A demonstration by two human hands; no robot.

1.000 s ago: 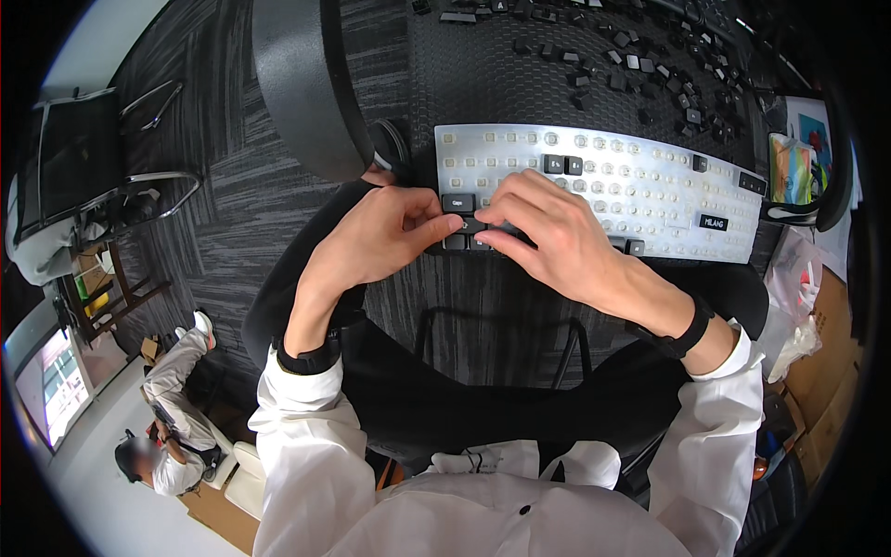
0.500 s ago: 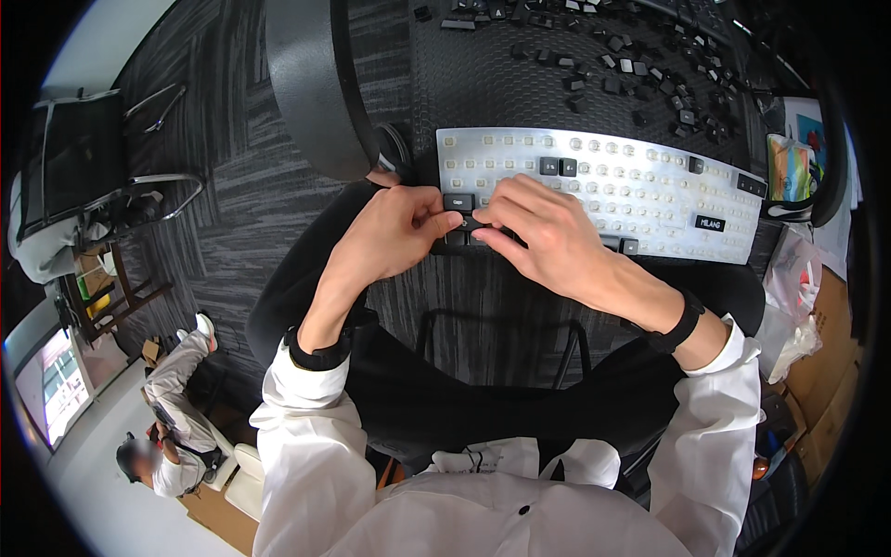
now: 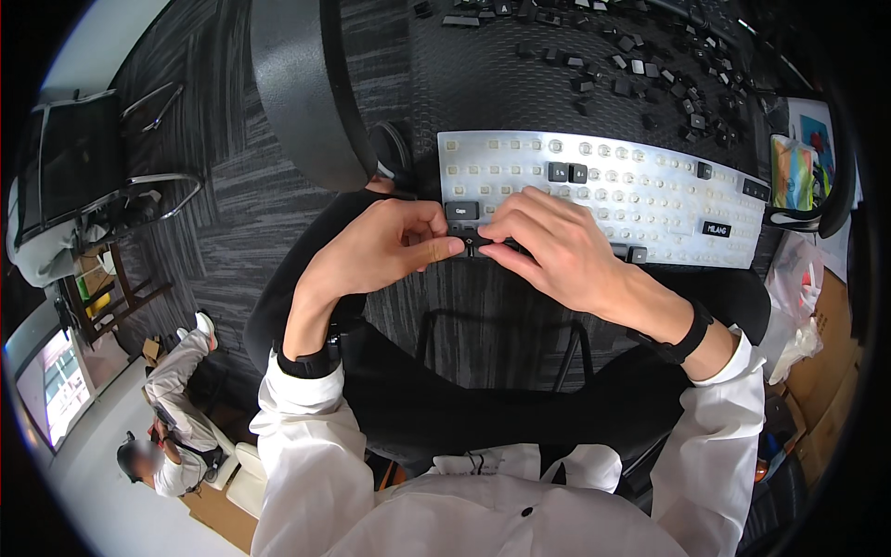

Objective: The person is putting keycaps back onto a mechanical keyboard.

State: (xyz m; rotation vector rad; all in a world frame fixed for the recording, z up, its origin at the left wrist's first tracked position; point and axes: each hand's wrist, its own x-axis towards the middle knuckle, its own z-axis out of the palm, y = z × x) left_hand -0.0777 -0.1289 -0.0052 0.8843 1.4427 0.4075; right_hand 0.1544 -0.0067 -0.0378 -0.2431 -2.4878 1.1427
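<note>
A silver-white keyboard (image 3: 668, 200) lies in front of me, most of its switches bare and a few black keycaps on it. At its near left corner, my left hand (image 3: 376, 249) has its fingers curled, with the thumb pressed against a wide black keycap (image 3: 471, 239). From the other side my right hand (image 3: 552, 249) grips the same keycap between thumb and fingers. Just beyond it sits another wide black keycap (image 3: 462, 211). My fingers hide part of the keycap and the switches around it.
Many loose black keycaps (image 3: 640, 67) are scattered across the dark textured tabletop (image 3: 492, 88) beyond the keyboard. A curved black panel (image 3: 306, 88) rises at left. Plastic bags (image 3: 798, 288) lie at right. Another person (image 3: 176, 469) sits far left.
My left hand has shifted slightly left and down, still at the keycap. The keyboard appears a little lower and farther right in view. My right hand keeps its hold on the keycap.
</note>
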